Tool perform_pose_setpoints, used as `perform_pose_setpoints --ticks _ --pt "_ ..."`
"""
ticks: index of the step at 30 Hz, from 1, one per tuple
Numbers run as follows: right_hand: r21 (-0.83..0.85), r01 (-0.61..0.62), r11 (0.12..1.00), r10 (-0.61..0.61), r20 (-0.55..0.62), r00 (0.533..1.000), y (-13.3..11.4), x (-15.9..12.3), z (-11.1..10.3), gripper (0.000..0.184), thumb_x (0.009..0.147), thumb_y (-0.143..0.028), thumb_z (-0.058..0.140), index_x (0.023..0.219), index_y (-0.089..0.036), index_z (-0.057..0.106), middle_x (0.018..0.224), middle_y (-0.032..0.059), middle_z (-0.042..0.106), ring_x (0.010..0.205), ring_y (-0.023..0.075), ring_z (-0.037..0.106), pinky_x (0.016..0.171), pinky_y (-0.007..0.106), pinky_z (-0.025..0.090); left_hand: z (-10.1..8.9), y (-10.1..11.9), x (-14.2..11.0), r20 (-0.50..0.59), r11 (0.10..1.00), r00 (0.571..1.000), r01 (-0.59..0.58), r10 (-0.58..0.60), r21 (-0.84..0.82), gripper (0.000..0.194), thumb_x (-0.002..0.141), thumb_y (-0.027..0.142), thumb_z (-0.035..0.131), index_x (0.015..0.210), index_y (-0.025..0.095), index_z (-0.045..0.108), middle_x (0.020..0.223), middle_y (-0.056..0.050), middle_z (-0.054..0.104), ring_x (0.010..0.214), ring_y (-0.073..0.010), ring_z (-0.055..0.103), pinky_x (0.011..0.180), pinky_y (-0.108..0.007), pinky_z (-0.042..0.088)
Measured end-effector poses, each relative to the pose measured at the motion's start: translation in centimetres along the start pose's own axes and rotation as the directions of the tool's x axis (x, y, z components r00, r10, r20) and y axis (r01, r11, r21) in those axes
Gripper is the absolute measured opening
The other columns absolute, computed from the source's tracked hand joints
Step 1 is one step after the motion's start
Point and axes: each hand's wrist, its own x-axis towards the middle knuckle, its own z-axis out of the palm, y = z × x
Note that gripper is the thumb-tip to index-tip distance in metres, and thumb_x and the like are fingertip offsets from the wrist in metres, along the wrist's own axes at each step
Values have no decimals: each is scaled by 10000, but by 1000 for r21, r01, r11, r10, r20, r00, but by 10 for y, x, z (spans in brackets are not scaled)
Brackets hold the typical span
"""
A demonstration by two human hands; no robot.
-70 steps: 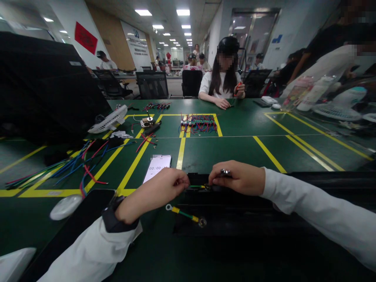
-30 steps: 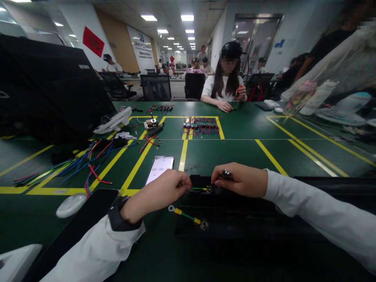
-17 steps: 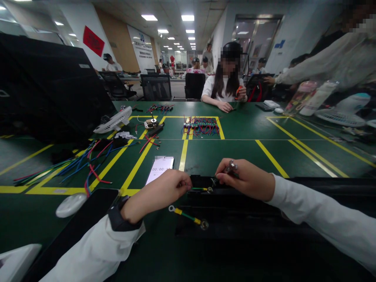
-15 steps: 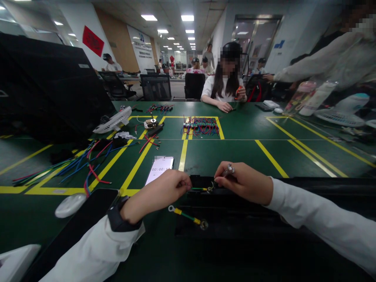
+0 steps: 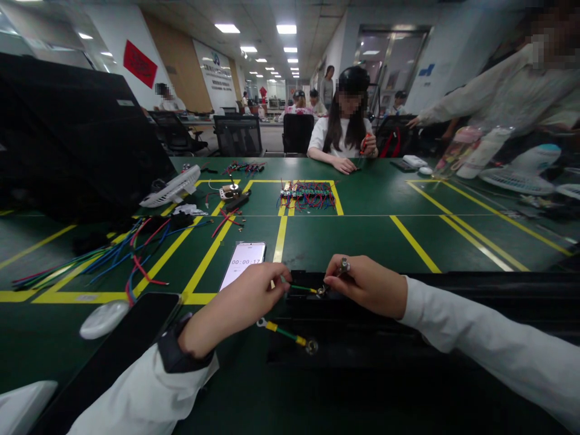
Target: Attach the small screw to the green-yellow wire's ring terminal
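My left hand (image 5: pixel 235 305) pinches one end of a short green-and-yellow wire (image 5: pixel 302 289) over a long black rail (image 5: pixel 453 314) lying across the green table. My right hand (image 5: pixel 369 284) grips a small metal screw (image 5: pixel 343 265) between its fingertips, right at the wire's ring terminal (image 5: pixel 321 291). A second green-and-yellow wire (image 5: pixel 285 333) with ring terminals at both ends lies loose on the rail's front, just below my hands.
A phone (image 5: pixel 243 264) showing a timer lies just beyond my left hand. Loose coloured wires (image 5: pixel 113 254) spread at the left; a wired terminal block (image 5: pixel 308 194) sits mid-table. A black tablet (image 5: pixel 113 356) and white mouse (image 5: pixel 103 318) lie near left. A person sits opposite; another leans in at right.
My right hand has shifted slightly left and down, bringing the screw closer to the ring terminal. My left hand has pulled back a little with the wire. The person at right has leaned in.
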Motion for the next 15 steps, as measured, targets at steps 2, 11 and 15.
perform_pose_setpoints --ticks 2,11,15 --pt "5 8 1000 -8 17 1000 1 1 -1 146 864 -271 422 856 -157 514 678 17 577 584 111 514 550 224 368 -5 4 -5 -94 999 995 25 -22 35 136 800 238 467 873 206 578 788 -9 591 710 -149 525 624 -258 373" --pt "56 98 994 -104 113 988 3 7 -7 142 857 -222 427 863 -151 549 731 16 578 653 115 516 618 233 402 26 27 -32 -408 987 909 18 -83 -161 164 870 269 403 975 216 517 1026 -52 523 983 -187 474 857 -324 376" --pt "93 95 991 -103 85 991 3 7 -9 143 859 -233 432 861 -155 552 733 13 581 658 116 523 613 233 403 37 28 -37 -393 941 912 -20 -122 -338 202 876 249 394 1062 241 473 1154 -40 483 1106 -169 416 960 -320 318"
